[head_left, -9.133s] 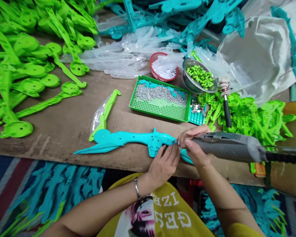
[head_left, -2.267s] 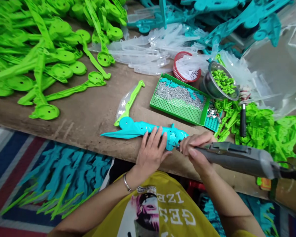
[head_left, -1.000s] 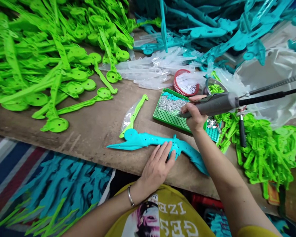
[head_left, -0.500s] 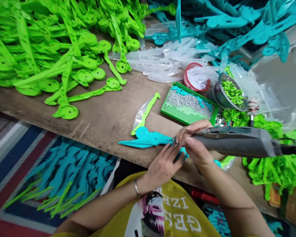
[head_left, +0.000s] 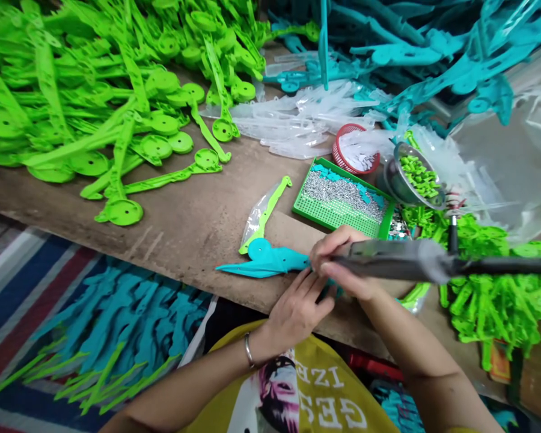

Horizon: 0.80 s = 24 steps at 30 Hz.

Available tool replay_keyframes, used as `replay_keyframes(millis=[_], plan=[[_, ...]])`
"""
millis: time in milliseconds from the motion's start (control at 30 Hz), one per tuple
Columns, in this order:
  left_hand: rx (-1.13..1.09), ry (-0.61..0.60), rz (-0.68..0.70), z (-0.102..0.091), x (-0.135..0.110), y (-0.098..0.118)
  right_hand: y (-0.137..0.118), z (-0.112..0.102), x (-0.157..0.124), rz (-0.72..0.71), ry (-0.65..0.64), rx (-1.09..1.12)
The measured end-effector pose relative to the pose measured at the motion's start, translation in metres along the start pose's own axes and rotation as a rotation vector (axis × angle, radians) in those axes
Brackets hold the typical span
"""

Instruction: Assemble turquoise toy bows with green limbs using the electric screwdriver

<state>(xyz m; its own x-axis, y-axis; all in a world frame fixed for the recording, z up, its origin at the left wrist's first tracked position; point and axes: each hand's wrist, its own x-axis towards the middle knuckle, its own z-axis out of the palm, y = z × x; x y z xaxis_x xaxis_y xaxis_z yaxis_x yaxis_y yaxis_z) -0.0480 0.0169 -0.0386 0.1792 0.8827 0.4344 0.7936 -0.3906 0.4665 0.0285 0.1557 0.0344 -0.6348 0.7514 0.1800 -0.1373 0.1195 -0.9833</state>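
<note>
A teal plastic part, with a round lobe and a long pointed end, lies at the table's front edge. My left hand holds it down near its right-hand end, fingers bent against it. In my right hand is a dark grey electric screwdriver, gripped near its front end. Its tip is at the teal part, hidden behind my fingers. Just behind the teal part's lobe, a lime-green knife-shaped piece with a clear blade touches or nearly touches it.
Beyond my hands stand a green tray of screws, a red basket and a metal bowl of small green pieces. Lime-green parts pile up at left, teal parts at back right, clear blades between. More green parts lie right.
The screwdriver has swung, its rear end now appearing further left and blurred. My right hand has shifted slightly left with it. My left hand stays on the teal part.
</note>
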Motion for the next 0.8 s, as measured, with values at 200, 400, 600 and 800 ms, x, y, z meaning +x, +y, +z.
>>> replay_keyframes(millis=[200,400,600,800], plan=[[0.043,-0.038,0.036,-0.004,-0.001,-0.002,0.011,-0.029,0.051,-0.339,0.542,-0.06],[0.043,-0.037,0.039,-0.003,-0.002,-0.003,0.038,-0.047,0.068,-0.222,0.604,-0.13],[0.043,-0.049,0.038,-0.003,-0.002,-0.003,0.045,-0.049,0.071,-0.223,0.6,-0.087],[0.032,-0.042,0.04,-0.003,-0.003,-0.003,0.046,-0.051,0.074,-0.257,0.576,-0.053]])
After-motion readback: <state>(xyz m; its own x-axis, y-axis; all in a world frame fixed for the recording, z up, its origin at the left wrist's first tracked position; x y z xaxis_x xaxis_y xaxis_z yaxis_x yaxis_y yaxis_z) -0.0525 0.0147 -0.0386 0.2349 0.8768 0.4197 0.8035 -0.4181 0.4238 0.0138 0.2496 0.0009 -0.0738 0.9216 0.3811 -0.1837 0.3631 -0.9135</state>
